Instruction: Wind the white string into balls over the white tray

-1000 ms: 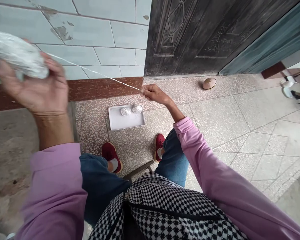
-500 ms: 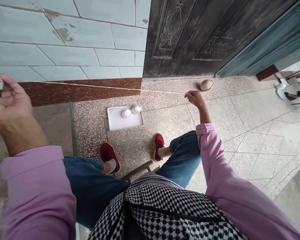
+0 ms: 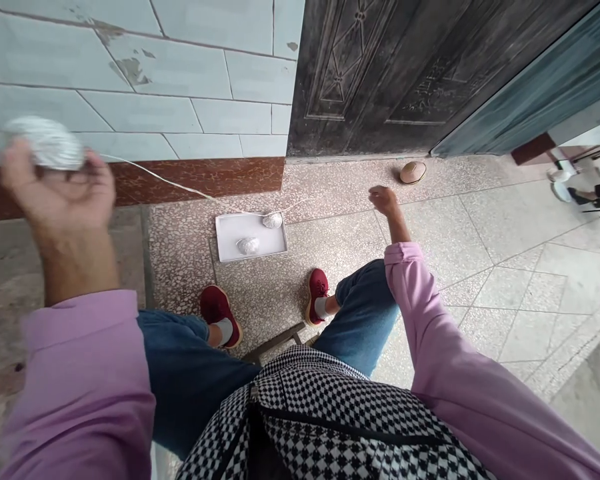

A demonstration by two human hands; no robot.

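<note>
My left hand is raised at the left, its fingers curled round a ball of white yarn. From that ball a white strand runs slackly down to the right, passes over the tray's far edge and rises faintly toward my right hand. The fingers of my right hand are pinched together; the strand's end there is too thin to make out. Below, between the hands, a shallow white tray on the floor holds two more white yarn balls, one near the front and one at the back right.
A tan rounded object lies on the floor by the dark carved door. A tiled wall rises at the left. My red shoes stand near the tray, with a dark bar between my legs. Another person's foot shows far right.
My left hand has moved inward to the right with the ball, and the taut strand now sags. The front ball in the tray has shifted toward me. My right hand has barely moved.
</note>
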